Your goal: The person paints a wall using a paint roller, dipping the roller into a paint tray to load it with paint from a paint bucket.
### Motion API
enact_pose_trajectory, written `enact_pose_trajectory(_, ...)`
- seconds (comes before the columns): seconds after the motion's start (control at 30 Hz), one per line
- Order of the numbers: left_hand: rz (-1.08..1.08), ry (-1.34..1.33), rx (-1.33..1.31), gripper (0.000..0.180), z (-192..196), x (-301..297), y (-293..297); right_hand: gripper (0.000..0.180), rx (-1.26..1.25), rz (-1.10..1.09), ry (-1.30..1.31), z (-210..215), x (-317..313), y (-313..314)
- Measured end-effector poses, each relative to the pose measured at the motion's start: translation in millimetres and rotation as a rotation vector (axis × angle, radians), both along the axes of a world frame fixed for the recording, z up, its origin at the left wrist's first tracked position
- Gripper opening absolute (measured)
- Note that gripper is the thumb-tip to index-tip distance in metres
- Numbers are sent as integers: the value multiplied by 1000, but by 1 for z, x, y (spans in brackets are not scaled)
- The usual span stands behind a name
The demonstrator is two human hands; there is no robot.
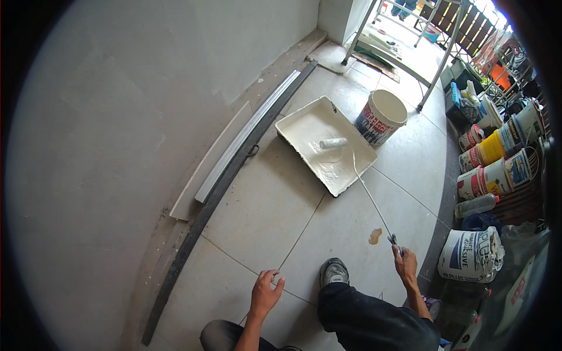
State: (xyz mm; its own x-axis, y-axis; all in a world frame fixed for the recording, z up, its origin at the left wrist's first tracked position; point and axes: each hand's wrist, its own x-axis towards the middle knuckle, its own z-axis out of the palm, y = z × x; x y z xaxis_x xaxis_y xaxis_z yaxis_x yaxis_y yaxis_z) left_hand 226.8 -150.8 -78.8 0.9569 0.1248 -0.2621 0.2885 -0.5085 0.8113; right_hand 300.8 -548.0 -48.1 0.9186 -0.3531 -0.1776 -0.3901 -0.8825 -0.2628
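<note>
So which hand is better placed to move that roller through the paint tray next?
Probably the right hand: it grips the handle of the roller lying in the tray. The left hand appears empty and sits well away from the handle.

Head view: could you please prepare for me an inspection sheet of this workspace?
Surface: pale tiled floor with a small brown patch.
Job's things: roller lies in a paint-coated tray; an open bucket stands beside it.
Clutter: many containers along the right side, and a bottle lying there.
Hands: right hand grips the roller's handle; left hand is free, nothing seen in it.
Cables: nothing seen.
Surroundings: grey wall at left, white strips along its foot; metal frame toward the upper right.
</note>
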Motion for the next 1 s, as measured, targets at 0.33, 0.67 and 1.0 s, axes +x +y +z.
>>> enact_pose_trajectory(0.33,12,4,27,29,10,-6,3,41,-282,77,-32,9,-20,-8)
enact_pose_trajectory(0.67,13,5,43,29,11,-6,2,37,-205,83,-90,-13,-11,11)
enact_pose_trajectory(1.0,16,0,45,30,16,-4,0,33,-202,89,-19,-31,-51,-13)
